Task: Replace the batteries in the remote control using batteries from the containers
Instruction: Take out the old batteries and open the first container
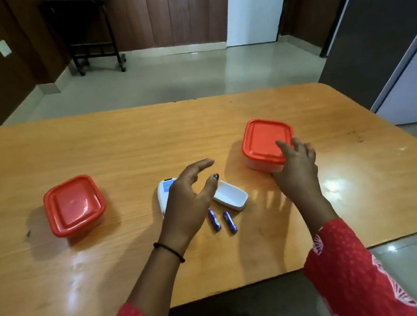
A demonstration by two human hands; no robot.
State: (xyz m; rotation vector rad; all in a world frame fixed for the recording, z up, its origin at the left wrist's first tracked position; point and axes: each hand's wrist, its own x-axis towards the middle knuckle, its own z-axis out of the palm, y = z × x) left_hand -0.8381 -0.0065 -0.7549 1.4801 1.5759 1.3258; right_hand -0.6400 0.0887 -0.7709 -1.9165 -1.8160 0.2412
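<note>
A white remote control (163, 192) lies face down at the table's middle, mostly hidden under my left hand (189, 194), which hovers open above it and holds nothing. Its white battery cover (231, 195) lies inside-up just to the right. Two blue batteries (214, 219) (230, 221) lie side by side in front of the cover. A container with a red lid (264, 143) stands shut at the right. My right hand (296, 167) is open at that container's near right corner, fingers spread over the lid's edge. A second red-lidded container (74, 206) stands shut at the left.
The wooden table (138, 143) has rounded corners, and its near edge runs close to my body. Beyond it lies a tiled floor with a dark wheeled stand (94, 41) at the back left and a grey cabinet (377, 29) at the right.
</note>
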